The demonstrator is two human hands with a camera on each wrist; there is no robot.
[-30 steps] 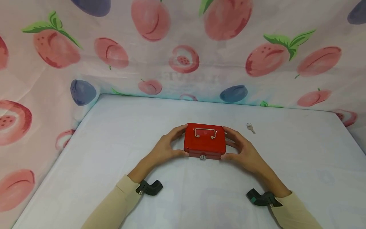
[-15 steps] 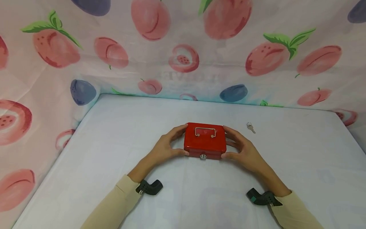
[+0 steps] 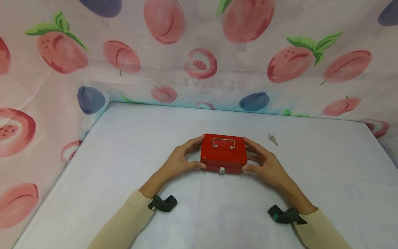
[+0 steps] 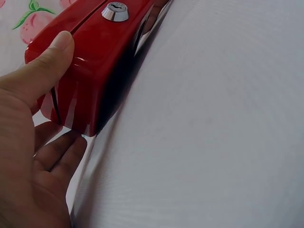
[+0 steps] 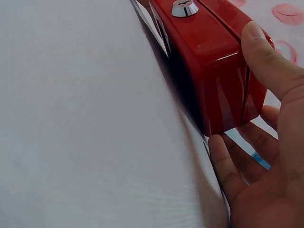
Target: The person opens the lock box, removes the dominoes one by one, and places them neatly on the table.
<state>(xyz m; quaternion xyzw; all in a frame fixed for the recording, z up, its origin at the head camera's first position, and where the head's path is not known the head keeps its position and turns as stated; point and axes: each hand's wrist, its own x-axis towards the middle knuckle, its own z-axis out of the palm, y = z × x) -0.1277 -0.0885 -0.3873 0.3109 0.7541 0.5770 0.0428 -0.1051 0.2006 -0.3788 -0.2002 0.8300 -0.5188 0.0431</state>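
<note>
A red metal cash box (image 3: 224,155), lid down, sits between my two hands in the head view. A wire handle (image 3: 224,139) lies on its lid, and a silver key lock (image 3: 221,170) is set in the front face. My left hand (image 3: 181,159) grips the box's left end, thumb at the front corner and fingers toward the back. My right hand (image 3: 264,162) holds the right end the same way. Both wrist views show the thumbs pressing the front face and a dark underside along the box's lower edge.
A small key (image 3: 273,139) on a ring lies on the white-covered table (image 3: 199,214), to the right of and behind the box. Fruit-printed cloth (image 3: 199,83) rises behind the table and along its left side. Dark camera mounts (image 3: 164,204) are strapped to both wrists.
The cash box has shifted very slightly to the right, with both hands keeping their grip. The key has stayed in place.
</note>
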